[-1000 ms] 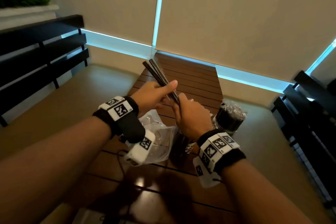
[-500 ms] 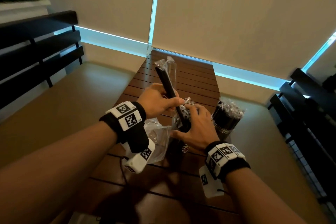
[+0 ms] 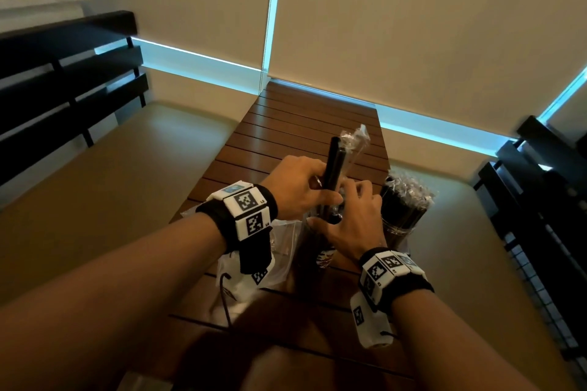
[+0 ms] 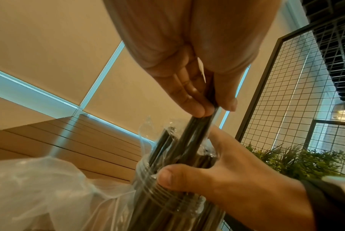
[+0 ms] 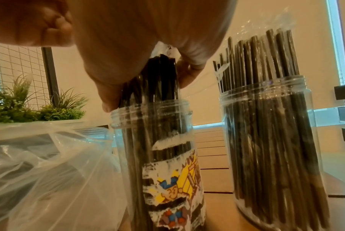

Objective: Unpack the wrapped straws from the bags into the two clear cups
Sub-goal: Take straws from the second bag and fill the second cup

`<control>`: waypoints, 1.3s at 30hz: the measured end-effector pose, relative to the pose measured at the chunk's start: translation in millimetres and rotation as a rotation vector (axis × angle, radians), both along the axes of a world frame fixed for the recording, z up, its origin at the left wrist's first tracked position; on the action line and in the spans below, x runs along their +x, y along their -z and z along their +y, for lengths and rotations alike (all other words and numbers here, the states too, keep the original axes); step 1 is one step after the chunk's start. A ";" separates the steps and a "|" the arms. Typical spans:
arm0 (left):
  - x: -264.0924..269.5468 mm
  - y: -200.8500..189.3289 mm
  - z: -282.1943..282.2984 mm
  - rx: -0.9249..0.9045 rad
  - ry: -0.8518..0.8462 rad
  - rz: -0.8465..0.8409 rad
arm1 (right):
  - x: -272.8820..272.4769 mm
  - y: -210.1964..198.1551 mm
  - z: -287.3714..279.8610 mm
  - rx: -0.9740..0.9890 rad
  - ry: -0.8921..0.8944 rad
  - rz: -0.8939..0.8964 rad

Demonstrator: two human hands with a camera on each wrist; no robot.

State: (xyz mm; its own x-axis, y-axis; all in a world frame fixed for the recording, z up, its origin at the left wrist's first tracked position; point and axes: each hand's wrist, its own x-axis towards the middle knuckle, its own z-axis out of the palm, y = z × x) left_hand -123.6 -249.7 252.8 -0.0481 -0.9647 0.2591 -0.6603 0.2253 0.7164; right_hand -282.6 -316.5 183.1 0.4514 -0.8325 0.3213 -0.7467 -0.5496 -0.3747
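pinching a small bundle of wrapped straws [image 3: 333, 165] mid-shaft, the left hand [image 3: 297, 189] has its grip clenched round them, thumb against fingers [image 4: 189, 95]. bundle stands steeply, lower ends inside the near clear cup [image 5: 153, 140] at centre frame, clear wrapper tips sticking up toward the top of the frame. right hand [image 3: 347, 224] grasps that cup at its threaded rim, thumb [image 4: 167, 176] pressed on the left side of the neck, fingers round the far side. printed label on the cup's lower half. second clear cup [image 5: 270, 132] just right of it, packed with dark wrapped straws, apart from both hands. crumpled plastic bag [image 5: 41, 164] lower left, beside the near cup. all on the slatted wooden bench [image 3: 305, 124].
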 end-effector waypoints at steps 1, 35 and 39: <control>0.2 -0.7 -2.0 -0.004 0.013 -0.021 | 0.2 0.4 0.2 -0.004 -0.008 -0.007; -21.6 -28.2 -37.2 -0.260 0.073 -0.503 | -1.3 14.2 1.6 -0.007 0.033 -0.061; -13.1 -18.6 -38.5 -0.269 0.048 -0.504 | -1.2 12.8 -0.9 -0.006 0.044 -0.012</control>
State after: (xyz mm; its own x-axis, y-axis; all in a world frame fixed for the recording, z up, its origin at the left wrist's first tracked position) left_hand -136.8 -288.2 271.4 -0.2714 -0.8616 0.4290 -0.8900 0.3943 0.2288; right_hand -283.9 -317.4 170.4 0.4106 -0.8493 0.3318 -0.7655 -0.5188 -0.3807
